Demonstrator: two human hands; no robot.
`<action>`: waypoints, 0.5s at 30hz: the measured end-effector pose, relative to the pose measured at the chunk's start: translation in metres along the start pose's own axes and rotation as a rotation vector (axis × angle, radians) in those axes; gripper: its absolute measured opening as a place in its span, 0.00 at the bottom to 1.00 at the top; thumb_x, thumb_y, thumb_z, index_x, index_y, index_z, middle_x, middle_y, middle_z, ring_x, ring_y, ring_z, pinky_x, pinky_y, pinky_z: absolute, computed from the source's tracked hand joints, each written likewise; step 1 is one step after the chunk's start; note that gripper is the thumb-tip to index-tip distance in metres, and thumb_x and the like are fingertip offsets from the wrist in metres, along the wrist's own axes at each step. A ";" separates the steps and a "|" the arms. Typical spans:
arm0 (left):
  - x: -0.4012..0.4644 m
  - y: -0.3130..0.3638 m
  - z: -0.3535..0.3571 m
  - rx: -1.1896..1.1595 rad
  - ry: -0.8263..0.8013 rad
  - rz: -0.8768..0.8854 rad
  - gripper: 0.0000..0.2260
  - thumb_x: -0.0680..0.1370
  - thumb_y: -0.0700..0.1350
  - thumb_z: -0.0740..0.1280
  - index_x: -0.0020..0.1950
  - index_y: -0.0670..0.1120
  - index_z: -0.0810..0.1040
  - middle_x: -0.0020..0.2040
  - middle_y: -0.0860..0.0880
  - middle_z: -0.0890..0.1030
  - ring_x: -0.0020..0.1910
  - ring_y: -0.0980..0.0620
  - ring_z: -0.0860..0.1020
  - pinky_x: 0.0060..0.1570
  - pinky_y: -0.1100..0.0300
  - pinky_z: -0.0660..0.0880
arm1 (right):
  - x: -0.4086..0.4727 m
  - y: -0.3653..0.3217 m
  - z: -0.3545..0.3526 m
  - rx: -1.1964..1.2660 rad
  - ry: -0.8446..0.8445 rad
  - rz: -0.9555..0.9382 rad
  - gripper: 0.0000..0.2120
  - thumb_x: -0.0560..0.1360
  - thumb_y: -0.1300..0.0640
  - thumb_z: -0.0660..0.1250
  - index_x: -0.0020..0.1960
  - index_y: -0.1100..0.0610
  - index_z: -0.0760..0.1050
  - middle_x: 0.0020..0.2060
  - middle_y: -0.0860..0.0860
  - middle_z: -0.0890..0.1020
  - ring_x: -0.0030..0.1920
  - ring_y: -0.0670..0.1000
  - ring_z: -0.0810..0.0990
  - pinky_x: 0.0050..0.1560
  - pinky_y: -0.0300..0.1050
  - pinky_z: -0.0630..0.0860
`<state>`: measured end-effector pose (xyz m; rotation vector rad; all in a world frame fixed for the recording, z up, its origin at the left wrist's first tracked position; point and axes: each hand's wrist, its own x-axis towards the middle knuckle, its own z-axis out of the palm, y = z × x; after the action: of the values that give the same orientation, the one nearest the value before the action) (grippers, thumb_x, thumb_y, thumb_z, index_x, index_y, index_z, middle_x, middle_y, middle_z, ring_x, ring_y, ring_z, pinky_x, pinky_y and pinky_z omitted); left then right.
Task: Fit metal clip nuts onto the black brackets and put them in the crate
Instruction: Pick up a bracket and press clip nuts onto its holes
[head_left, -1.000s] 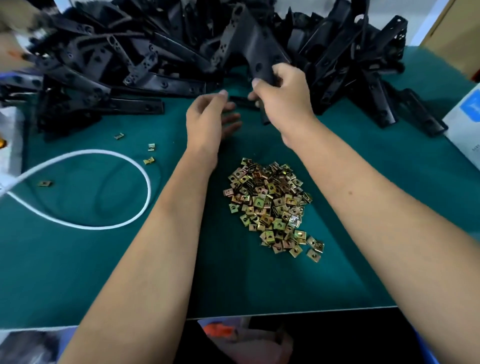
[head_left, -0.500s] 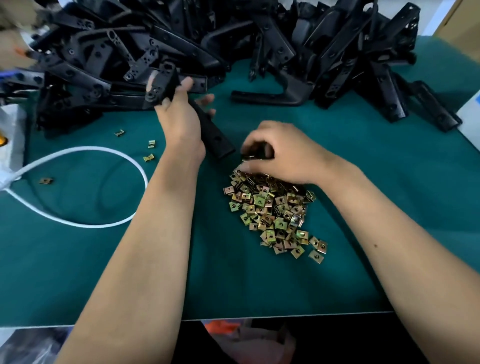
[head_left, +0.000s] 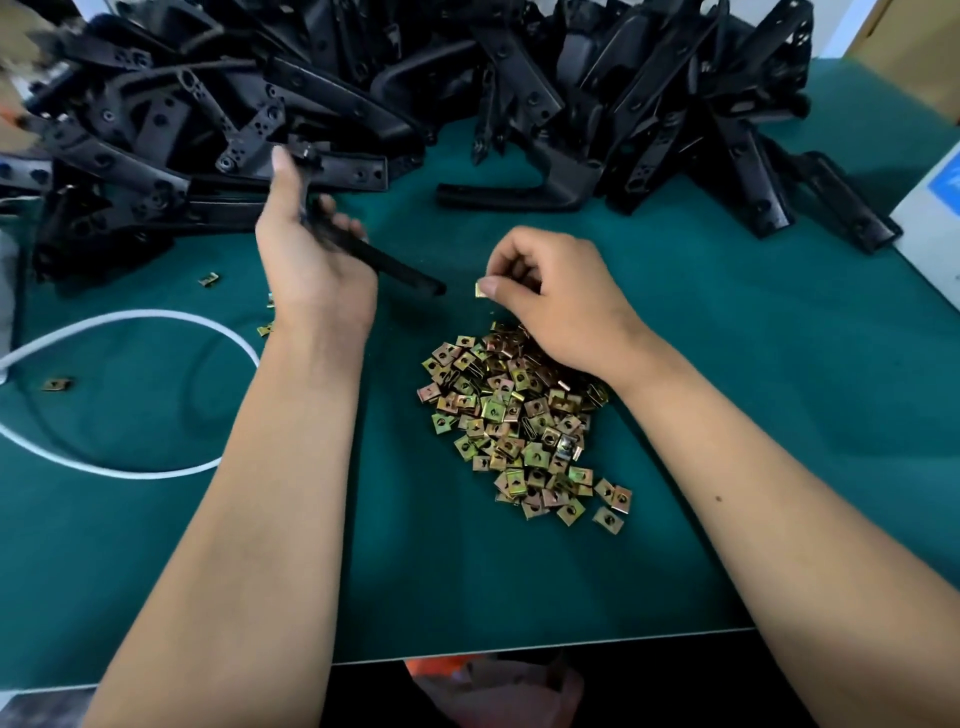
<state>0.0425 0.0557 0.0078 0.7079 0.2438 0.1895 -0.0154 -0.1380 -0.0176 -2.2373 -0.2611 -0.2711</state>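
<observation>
Gripping blurred bracket (head_left: 379, 260), left hand (head_left: 311, 260); right hand (head_left: 556, 301) pinching half-hidden clip nut (head_left: 480, 289).

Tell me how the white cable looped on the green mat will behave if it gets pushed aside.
The white cable lies in a loose curve, so it is probably floppy and would bend rather than slide whole. It looks thin, likely light. It may drag the stray clip nuts beside it.

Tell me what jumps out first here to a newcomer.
A big tangled heap of black brackets fills the far side of the green mat. At the centre lies a pile of clip nuts; above it the right hand pinches one clip nut while the left hand holds a bracket.
</observation>
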 end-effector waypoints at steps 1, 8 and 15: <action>-0.002 0.002 0.001 -0.019 0.013 0.034 0.06 0.82 0.45 0.68 0.48 0.45 0.74 0.34 0.51 0.70 0.29 0.55 0.66 0.33 0.62 0.65 | 0.000 0.000 0.000 0.058 0.021 0.025 0.04 0.78 0.57 0.73 0.45 0.54 0.79 0.35 0.45 0.83 0.35 0.41 0.79 0.40 0.36 0.75; -0.023 0.005 0.010 0.489 0.024 0.853 0.25 0.72 0.42 0.78 0.66 0.37 0.75 0.59 0.48 0.81 0.61 0.56 0.79 0.69 0.56 0.73 | 0.003 -0.004 -0.008 0.711 0.077 0.331 0.03 0.80 0.60 0.71 0.50 0.58 0.83 0.35 0.50 0.83 0.29 0.44 0.73 0.29 0.35 0.70; -0.032 -0.037 0.007 1.456 -0.519 0.893 0.13 0.74 0.47 0.76 0.51 0.43 0.77 0.44 0.49 0.82 0.44 0.45 0.79 0.44 0.48 0.77 | 0.006 0.000 -0.012 0.948 0.164 0.443 0.02 0.81 0.65 0.68 0.51 0.63 0.79 0.32 0.54 0.81 0.26 0.45 0.71 0.23 0.35 0.64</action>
<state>0.0173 0.0158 -0.0065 2.2563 -0.5451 0.6860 -0.0105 -0.1471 -0.0084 -1.2731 0.1782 -0.0573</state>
